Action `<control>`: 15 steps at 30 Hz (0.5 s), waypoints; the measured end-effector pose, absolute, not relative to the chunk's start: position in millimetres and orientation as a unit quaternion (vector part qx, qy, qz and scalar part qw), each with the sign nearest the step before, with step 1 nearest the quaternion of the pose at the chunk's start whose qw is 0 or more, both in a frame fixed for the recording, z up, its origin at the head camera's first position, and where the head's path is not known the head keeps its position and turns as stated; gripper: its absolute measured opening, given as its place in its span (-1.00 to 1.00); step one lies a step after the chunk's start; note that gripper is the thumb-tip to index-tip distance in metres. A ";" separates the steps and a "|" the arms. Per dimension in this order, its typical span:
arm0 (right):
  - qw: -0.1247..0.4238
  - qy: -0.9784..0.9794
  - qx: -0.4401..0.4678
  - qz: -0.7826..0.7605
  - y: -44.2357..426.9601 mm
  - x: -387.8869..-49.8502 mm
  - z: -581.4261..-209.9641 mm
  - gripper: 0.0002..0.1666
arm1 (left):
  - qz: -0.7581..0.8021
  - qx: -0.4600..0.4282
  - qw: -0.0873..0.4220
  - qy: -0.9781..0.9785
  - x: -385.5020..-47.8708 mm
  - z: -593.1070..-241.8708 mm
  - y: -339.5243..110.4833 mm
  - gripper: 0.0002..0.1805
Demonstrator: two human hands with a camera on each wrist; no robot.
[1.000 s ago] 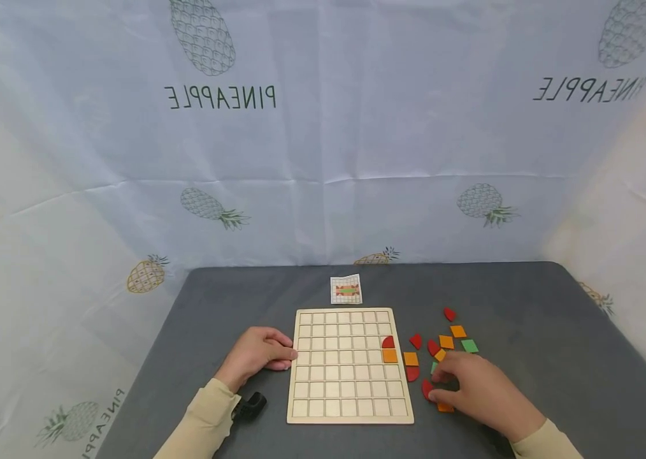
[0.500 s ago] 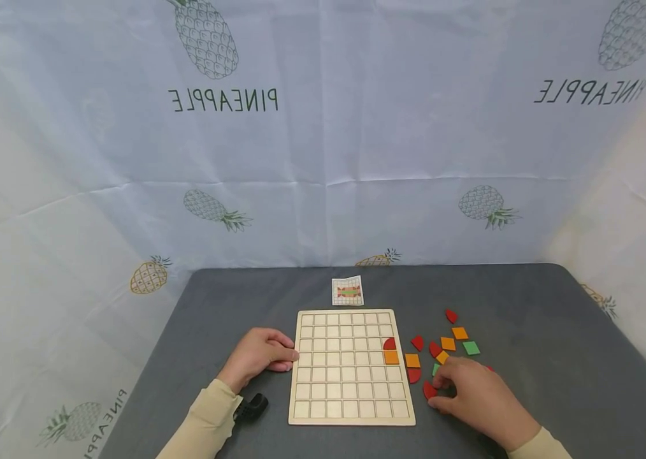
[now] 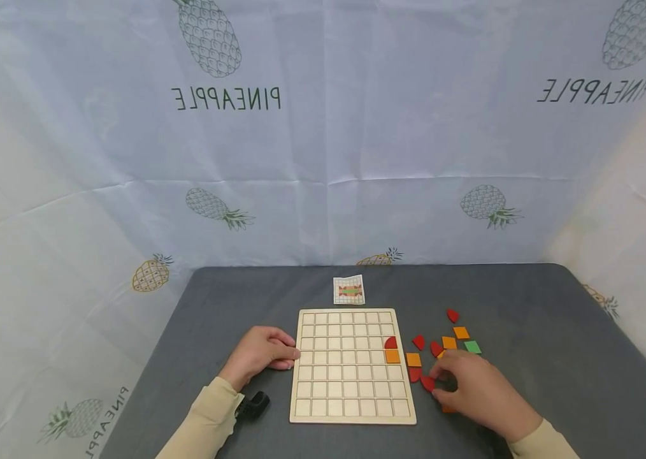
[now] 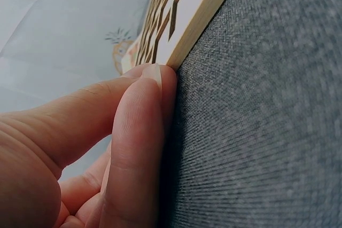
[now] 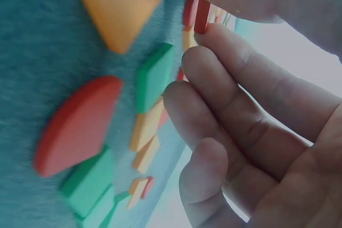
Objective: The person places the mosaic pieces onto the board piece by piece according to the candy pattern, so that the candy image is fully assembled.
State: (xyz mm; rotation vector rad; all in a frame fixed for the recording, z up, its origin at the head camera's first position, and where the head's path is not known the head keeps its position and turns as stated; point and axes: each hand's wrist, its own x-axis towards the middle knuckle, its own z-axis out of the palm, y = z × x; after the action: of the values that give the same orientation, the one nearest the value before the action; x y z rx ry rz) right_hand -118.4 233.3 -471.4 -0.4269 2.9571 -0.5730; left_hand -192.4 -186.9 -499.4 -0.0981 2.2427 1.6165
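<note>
A wooden grid board (image 3: 351, 420) lies on the table, with a red quarter-round tile (image 3: 390, 343) and an orange square tile (image 3: 392, 356) in cells near its right edge. At the board's left edge, my left hand (image 3: 262, 354) pinches the rim with thumb and finger. My right hand (image 3: 480, 389) pinches another red rounded tile (image 5: 203, 15) between thumb and index finger, just right of the board. The other fingers of that hand are loosely bent. Around it lie loose red, orange and green tiles (image 5: 155, 76), some hidden under the hand.
Behind the board lies a small pattern card (image 3: 349, 291). A black strap-like object (image 3: 253, 405) sits by the left wrist. Loose tiles, including a green one (image 3: 473, 347), spread over the right of the grey table (image 3: 231, 287). A pineapple-print curtain (image 3: 323, 140) hangs behind.
My right hand has drawn the red tile slightly up and left, closer to the red tile beside the board. The left hand stays at the board's edge.
</note>
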 end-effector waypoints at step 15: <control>0.042 0.946 -0.216 -0.238 195.8 -145.4 -464.3 -0.74 | 0.581 -0.034 0.186 0.792 -192.2 -499.1 -186.7 -0.61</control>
State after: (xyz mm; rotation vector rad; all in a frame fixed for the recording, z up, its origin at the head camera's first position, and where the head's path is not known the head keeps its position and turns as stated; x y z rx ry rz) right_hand -145.4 195.8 -464.3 -0.6604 2.8950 -0.7292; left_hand -192.2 -186.7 -499.1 -0.0947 2.2299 1.6347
